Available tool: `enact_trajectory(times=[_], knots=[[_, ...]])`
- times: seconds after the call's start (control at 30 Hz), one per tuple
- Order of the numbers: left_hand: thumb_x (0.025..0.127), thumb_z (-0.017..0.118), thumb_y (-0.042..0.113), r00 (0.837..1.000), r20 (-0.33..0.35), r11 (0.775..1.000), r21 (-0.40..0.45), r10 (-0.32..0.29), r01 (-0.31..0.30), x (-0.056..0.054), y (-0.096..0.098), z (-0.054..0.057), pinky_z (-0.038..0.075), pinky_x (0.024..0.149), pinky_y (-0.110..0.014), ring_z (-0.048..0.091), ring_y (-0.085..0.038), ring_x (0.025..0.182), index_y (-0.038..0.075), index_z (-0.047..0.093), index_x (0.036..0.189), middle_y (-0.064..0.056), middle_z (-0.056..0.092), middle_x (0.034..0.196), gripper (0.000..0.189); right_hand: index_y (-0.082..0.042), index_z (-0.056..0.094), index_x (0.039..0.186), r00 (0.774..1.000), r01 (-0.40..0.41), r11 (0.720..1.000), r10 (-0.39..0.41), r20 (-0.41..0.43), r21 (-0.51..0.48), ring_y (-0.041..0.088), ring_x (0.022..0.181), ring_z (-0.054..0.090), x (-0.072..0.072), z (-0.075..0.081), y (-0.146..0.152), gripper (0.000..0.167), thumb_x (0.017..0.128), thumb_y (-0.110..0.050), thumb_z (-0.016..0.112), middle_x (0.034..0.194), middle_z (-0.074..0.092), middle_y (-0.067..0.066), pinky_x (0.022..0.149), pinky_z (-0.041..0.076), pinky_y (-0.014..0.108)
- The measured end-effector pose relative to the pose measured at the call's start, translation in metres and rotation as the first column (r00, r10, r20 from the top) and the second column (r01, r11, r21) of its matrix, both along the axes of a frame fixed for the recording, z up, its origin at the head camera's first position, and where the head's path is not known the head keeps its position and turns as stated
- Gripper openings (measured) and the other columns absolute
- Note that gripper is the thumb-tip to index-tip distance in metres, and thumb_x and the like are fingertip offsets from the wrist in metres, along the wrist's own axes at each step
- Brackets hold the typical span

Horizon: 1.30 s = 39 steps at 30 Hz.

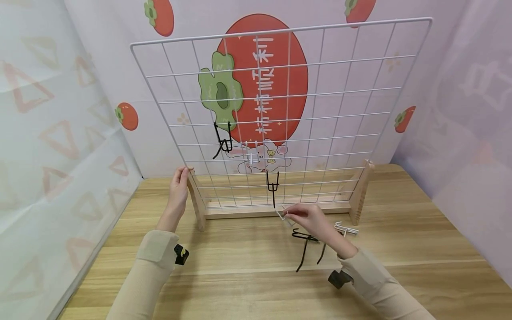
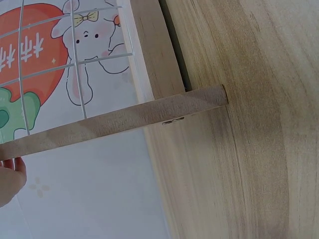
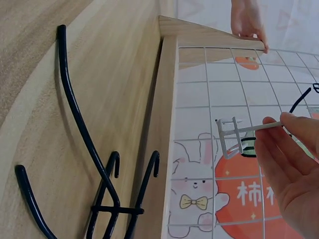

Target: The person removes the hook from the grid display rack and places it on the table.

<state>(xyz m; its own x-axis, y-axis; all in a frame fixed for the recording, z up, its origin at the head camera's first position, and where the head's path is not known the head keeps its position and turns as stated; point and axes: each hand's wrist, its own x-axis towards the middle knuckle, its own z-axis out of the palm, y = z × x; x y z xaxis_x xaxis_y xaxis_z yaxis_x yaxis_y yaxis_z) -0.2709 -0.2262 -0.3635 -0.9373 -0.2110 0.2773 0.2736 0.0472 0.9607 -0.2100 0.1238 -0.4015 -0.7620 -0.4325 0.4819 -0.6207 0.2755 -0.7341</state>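
Observation:
My left hand (image 1: 178,189) holds the upper end of the stand's left wooden upright (image 1: 196,200). In the left wrist view, fingertips of that hand (image 2: 11,181) show at the upright's (image 2: 114,117) edge. Between thumb and fingers, my right hand (image 3: 291,169) pinches the stem of a white wire hook (image 3: 232,133), in front of the lower part of the white wire grid (image 1: 320,138). On the grid hang a black hook (image 1: 224,144) at left, a small white hook (image 1: 252,158), and another black hook (image 1: 273,182) just above the right hand (image 1: 314,221).
Black hooks (image 1: 306,235) lie on the wooden table (image 1: 240,275) below the right forearm, partly hidden by it. White hooks (image 1: 347,229) lie just right of it. The grid's base bar (image 1: 240,213) runs along the table. Behind stands a printed backdrop (image 1: 340,80).

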Motion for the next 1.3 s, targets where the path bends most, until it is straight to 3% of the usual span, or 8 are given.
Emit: enact_trajectory(times=[0.27,0.5,0.67,0.87,1.1,1.3], knots=[[0.095,0.038,0.027,1.0,-0.006,1.0,-0.007,0.005,-0.005,0.0,0.0,0.0,0.021,0.102,-0.028,0.032,-0.011,0.116,0.014,0.047,0.1,0.008,0.044,0.104,0.017,0.005,0.064,0.092,0.999,-0.032,0.999,0.031,0.013,0.039,0.024,0.081,0.062,-0.003,-0.007,-0.003,0.012,0.081,0.001,0.059,0.09,0.064,0.016,0.07,0.05,0.024],[0.095,0.037,0.027,1.0,-0.003,1.0,-0.008,0.006,-0.006,-0.001,0.0,0.0,0.022,0.101,-0.028,0.033,-0.01,0.114,0.006,0.047,0.103,0.009,0.044,0.104,0.024,0.007,0.063,0.091,0.998,-0.059,0.994,0.057,0.017,0.094,0.022,0.08,0.061,-0.006,-0.014,-0.008,0.012,0.082,0.002,0.059,0.088,0.064,0.016,0.068,0.05,0.023],[0.095,0.037,0.027,1.0,-0.002,1.0,-0.008,0.01,-0.01,-0.001,0.0,0.0,0.023,0.1,-0.027,0.034,-0.009,0.112,0.01,0.048,0.101,0.008,0.044,0.103,0.021,0.007,0.064,0.091,0.997,-0.058,0.991,0.052,0.053,0.118,0.023,0.08,0.061,-0.008,-0.017,-0.011,0.012,0.081,0.002,0.059,0.089,0.064,0.015,0.068,0.05,0.022],[0.095,0.038,0.027,1.0,0.003,1.0,-0.012,0.022,-0.022,-0.001,0.0,0.0,0.025,0.098,-0.027,0.035,-0.008,0.109,0.014,0.048,0.098,0.008,0.045,0.102,0.016,0.005,0.065,0.088,0.997,-0.067,0.987,0.063,0.033,0.147,0.02,0.077,0.061,-0.011,-0.019,-0.013,0.01,0.079,0.004,0.061,0.086,0.064,0.014,0.065,0.05,0.021],[0.096,0.036,0.025,1.0,0.017,0.999,-0.023,0.023,-0.023,0.001,0.002,0.002,0.024,0.098,-0.027,0.034,-0.009,0.109,0.004,0.045,0.105,0.006,0.043,0.102,0.024,0.004,0.065,0.089,0.996,-0.077,0.975,0.064,0.066,0.21,0.019,0.079,0.061,-0.012,-0.022,-0.014,0.01,0.08,0.002,0.061,0.086,0.065,0.012,0.068,0.049,0.02],[0.097,0.035,0.023,1.0,0.016,1.0,-0.019,0.021,-0.021,0.001,0.002,0.002,0.025,0.097,-0.025,0.034,-0.009,0.109,0.001,0.044,0.107,0.005,0.043,0.103,0.026,0.004,0.065,0.087,0.997,-0.074,0.967,0.066,0.039,0.244,0.019,0.078,0.061,-0.014,-0.025,-0.014,0.009,0.079,0.002,0.062,0.085,0.065,0.012,0.069,0.049,0.02]])
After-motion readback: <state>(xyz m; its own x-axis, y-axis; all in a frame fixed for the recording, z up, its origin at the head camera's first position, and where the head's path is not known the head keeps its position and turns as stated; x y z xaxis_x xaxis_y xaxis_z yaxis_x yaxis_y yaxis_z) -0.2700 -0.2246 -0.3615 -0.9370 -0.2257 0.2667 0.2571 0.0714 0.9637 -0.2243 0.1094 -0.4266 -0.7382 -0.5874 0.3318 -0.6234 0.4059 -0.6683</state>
